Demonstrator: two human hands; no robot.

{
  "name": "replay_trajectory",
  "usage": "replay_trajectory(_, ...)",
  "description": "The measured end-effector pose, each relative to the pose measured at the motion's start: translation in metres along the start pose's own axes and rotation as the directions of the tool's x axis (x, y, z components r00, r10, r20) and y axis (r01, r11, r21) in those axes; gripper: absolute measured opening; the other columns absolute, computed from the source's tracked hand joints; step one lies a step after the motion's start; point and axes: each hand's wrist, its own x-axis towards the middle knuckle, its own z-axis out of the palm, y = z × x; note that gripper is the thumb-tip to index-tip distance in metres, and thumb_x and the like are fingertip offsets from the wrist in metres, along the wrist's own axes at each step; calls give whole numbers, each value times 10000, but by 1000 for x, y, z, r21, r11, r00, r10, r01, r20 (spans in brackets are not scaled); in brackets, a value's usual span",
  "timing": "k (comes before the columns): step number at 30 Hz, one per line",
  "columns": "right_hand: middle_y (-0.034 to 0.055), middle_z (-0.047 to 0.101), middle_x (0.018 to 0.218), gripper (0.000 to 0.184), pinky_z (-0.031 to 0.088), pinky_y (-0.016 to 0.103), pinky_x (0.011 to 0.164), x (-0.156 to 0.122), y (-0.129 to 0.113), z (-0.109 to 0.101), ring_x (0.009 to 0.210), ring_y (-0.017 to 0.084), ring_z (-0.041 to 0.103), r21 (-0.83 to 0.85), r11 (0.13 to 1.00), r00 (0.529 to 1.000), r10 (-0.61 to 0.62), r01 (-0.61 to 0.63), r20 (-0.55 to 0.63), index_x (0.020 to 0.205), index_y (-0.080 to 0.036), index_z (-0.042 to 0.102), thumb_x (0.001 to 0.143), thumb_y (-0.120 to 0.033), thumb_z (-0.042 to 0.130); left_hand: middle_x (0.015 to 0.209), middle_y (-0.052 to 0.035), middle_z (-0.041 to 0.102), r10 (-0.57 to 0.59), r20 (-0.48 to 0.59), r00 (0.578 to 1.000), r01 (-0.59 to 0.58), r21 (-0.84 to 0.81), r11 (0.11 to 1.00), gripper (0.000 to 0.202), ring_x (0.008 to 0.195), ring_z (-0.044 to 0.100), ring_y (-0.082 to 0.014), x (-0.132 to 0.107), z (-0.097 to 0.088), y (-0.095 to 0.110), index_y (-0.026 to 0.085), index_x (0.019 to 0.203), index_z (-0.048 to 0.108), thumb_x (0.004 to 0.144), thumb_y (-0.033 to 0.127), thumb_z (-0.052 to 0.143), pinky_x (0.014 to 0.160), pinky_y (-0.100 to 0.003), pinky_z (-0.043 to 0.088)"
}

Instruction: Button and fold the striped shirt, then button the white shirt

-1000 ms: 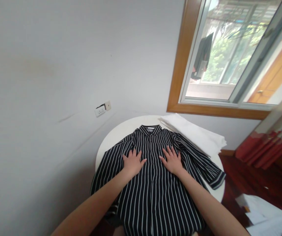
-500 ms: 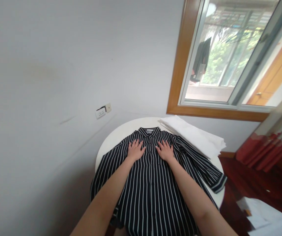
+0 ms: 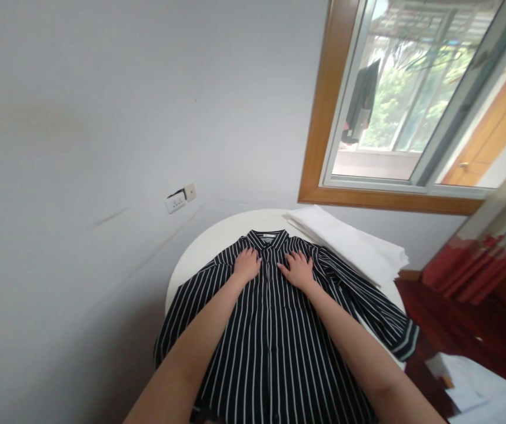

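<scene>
A black shirt with white stripes [image 3: 257, 347] lies front up on a round white table [image 3: 191, 256], collar towards the wall. On the chest, left of the button line, my left hand [image 3: 247, 265] rests palm down with its fingers stretched out. My right hand [image 3: 298, 270] lies flat on the other side of the chest, fingers apart, thumb pointing inward. Neither hand grips the cloth. The right sleeve [image 3: 385, 309] spreads out over the table's edge, while the left one is partly covered by my forearm.
Folded white cloth [image 3: 350, 241] sits at the table's back right, beside the shirt's shoulder. A wall socket [image 3: 176, 202] and a wood-framed window [image 3: 312, 147] are behind. White sheets [image 3: 478, 383] show at lower right, near a red and cream curtain [image 3: 460, 265].
My left hand has shifted slightly right and its fingers have drawn closer together. My right hand stays nearly in place. The right sleeve's cuff now reaches slightly farther out and lower.
</scene>
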Motion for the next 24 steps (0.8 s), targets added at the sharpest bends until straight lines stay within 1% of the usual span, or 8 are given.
replay_trajectory(4,82,191,1513,680,29,564,1061,28,6,3,1389,290,79,-15,997,995,82,-82,48,1432,-262,270,882,-636,127,1489,-84,276,-108,88,990,109,-12,994,600,1370,195,-312,12,14,-7,200,1373,388,898,515,202,1078,-574,130)
replay_trajectory(9,57,75,1538,701,-19,533,1075,46,14,8,1400,269,14,-24,995,981,103,-100,166,1456,-282,174,868,-657,99,1509,-61,225,-112,145,983,114,-7,993,660,1385,157,-301,15,13,-14,233,1398,349,876,590,160,1094,-556,87)
replay_trajectory(13,60,110,1533,707,10,531,1076,51,16,1,1398,273,42,-18,998,978,56,-54,203,1449,-280,208,863,-666,120,1416,-111,403,-50,39,998,50,9,999,580,1327,295,-287,20,4,-16,182,1320,458,891,516,256,1096,-509,143)
replay_trajectory(15,73,165,1521,688,12,520,1078,54,13,-2,1395,273,59,-32,999,989,17,-13,149,1433,-266,265,874,-649,145,1343,-121,485,2,-56,998,-1,15,1000,504,1296,344,-259,22,1,-18,157,1260,514,902,434,293,1102,-453,166)
replay_trajectory(17,75,175,1519,667,-5,507,1081,56,6,-2,1395,265,49,-55,998,997,-17,20,69,1432,-258,270,888,-624,150,1350,-116,479,-18,-85,996,20,22,1000,476,1309,323,-258,25,1,-22,163,1254,522,903,398,303,1103,-452,161)
replay_trajectory(19,69,145,1526,667,-10,516,1077,59,-2,2,1396,262,39,-58,998,998,-5,9,62,1445,-264,230,890,-621,131,1414,-99,409,-105,-23,994,105,20,994,512,1340,267,-289,28,4,-27,202,1306,477,900,444,282,1091,-522,141)
replay_trajectory(21,64,118,1531,687,-2,541,1068,61,-7,7,1396,268,36,-46,998,992,38,-33,119,1452,-273,199,879,-640,103,1468,-74,326,-173,61,983,172,10,985,571,1361,218,-311,30,8,-33,248,1362,408,893,518,225,1072,-581,129)
replay_trajectory(24,51,88,1537,711,-1,543,1069,65,-8,12,1399,264,23,-34,998,985,60,-55,164,1455,-287,178,862,-665,74,1502,-53,248,-185,109,977,186,-4,982,620,1375,188,-308,33,12,-39,273,1398,342,885,565,155,1068,-591,131)
